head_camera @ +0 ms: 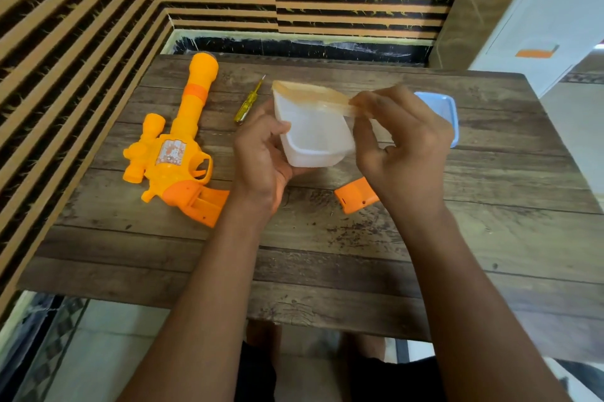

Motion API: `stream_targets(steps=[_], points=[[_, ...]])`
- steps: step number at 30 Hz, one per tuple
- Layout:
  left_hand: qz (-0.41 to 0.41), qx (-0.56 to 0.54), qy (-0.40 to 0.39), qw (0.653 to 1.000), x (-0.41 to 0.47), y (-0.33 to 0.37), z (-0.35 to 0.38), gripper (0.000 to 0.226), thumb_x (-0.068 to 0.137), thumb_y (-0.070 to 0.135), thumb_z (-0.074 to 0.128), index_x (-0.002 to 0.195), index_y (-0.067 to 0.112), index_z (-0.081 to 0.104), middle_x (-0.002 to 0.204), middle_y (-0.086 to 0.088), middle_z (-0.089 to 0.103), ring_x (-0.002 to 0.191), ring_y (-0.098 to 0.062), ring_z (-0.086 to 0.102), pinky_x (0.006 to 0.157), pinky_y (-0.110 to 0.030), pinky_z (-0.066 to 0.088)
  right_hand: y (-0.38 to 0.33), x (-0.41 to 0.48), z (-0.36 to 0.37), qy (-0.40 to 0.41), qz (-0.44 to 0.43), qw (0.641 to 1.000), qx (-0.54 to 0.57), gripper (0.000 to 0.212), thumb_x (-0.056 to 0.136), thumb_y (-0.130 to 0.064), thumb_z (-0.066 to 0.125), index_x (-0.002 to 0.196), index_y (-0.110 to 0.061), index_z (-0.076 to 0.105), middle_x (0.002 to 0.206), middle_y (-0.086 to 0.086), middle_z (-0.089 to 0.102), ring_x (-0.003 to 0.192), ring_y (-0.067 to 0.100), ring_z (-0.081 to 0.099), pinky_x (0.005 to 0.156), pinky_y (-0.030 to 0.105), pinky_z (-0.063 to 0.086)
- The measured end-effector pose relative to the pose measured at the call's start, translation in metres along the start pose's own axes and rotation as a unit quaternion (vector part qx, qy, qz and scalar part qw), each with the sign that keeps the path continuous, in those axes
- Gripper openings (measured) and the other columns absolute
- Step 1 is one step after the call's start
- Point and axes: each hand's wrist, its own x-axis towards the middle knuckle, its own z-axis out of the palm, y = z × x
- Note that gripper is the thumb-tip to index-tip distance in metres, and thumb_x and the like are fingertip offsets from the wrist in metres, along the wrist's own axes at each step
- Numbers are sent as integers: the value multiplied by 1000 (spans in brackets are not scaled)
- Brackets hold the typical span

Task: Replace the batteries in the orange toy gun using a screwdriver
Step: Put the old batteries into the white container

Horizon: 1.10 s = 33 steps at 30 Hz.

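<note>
- Bare forearms in from the bottom edge, crossing the near side of the dark wood-plank counter (327, 257).
- Left hand (261, 153): curled round the left side and underside of the translucent white rectangular plastic container (313, 137). Container held off the counter, tilted, base toward camera.
- Right hand (402, 146): fingertips and thumb pinching the orange-tinted translucent lid (310, 92) at the container's far right rim. Lid motion-blurred; cannot tell whether seated or partly lifted.
- Container contents: cannot tell through the cloudy wall.
- Orange and yellow plastic toy gun (176, 156): flat on its side at counter left, well apart from both hands. Barrel toward far edge, grip toward near side. Battery bay in grip uncovered; inside too small to read.
- Small orange plastic battery cover (354, 195): on counter just below right wrist, partly hidden by it.
- Yellow clear-handled screwdriver (248, 104): on counter between gun barrel and container, tip toward far edge, untouched.
- Light blue plastic tray (447, 110): behind right hand, mostly hidden.
</note>
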Motion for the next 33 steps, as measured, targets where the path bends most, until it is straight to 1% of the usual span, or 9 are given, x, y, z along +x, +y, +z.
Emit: stream_targets(steps=[5, 8, 11, 14, 22, 26, 29, 31, 33], points=[[112, 204, 73, 970, 3, -10, 6, 42, 82, 19, 55, 118, 26, 75, 107, 4, 77, 104, -24, 74, 74, -49, 62, 2, 0, -2, 25, 9, 1000, -16, 18, 87, 12, 65, 94, 2, 78, 85, 13, 72, 76, 31, 70, 64, 39, 52], [195, 306, 72, 929, 3, -15, 4, 42, 99, 11, 56, 131, 34, 70, 94, 19, 75, 90, -1, 69, 73, -25, 57, 3, 3, -3, 46, 16, 998, -32, 16, 88, 12, 66, 91, 1, 78, 80, 12, 70, 71, 26, 66, 62, 27, 46], [215, 388, 88, 892, 3, -15, 3, 36, 106, 15, 55, 139, 18, 68, 98, 13, 74, 86, 4, 65, 67, -7, 46, 8, 5, -7, 51, 28, 997, -55, 15, 90, 11, 66, 92, 1, 77, 76, 12, 65, 65, 15, 51, 61, 22, 33], [229, 426, 88, 871, 1, -17, 4, 37, 107, 14, 53, 142, 14, 66, 119, 4, 76, 94, -1, 66, 70, -1, 44, 14, 4, -8, 53, 48, 996, -55, 15, 90, 11, 66, 95, 1, 76, 76, 12, 65, 63, 19, 52, 54, 31, 38], [200, 466, 131, 852, 2, -19, 5, 28, 107, 15, 51, 111, 6, 77, 96, 1, 74, 79, 2, 62, 58, -5, 42, 16, 7, -10, 117, 118, 986, -20, 10, 94, -3, 69, 97, -5, 78, 80, 8, 71, 71, 17, 61, 57, 35, 50], [169, 468, 113, 860, 4, -25, 9, 28, 108, 20, 50, 110, 9, 76, 99, -1, 76, 85, -9, 67, 65, -24, 51, 17, 3, -3, 66, 95, 993, -37, 13, 91, 1, 66, 94, -3, 78, 79, 10, 70, 70, 25, 64, 58, 47, 51], [149, 463, 97, 868, 4, -28, 15, 27, 109, 21, 48, 118, 10, 72, 107, -1, 74, 90, -10, 67, 68, -26, 55, 19, 3, -1, 67, 109, 991, -46, 13, 87, 1, 64, 88, -4, 76, 75, 9, 69, 67, 26, 63, 59, 45, 50], [133, 467, 88, 870, 5, -31, 19, 30, 110, 21, 47, 132, 12, 64, 121, -1, 70, 105, -13, 65, 69, -13, 51, 22, 2, -1, 67, 121, 988, -62, 10, 82, 2, 65, 82, -4, 73, 70, 9, 67, 64, 27, 62, 59, 43, 48], [119, 473, 79, 869, 6, -34, 22, 40, 110, 21, 47, 149, 14, 52, 140, -3, 63, 125, -19, 60, 84, -16, 49, 24, -1, 0, 57, 131, 987, -68, 9, 81, 2, 65, 79, -4, 71, 68, 9, 66, 62, 28, 61, 58, 43, 48]])
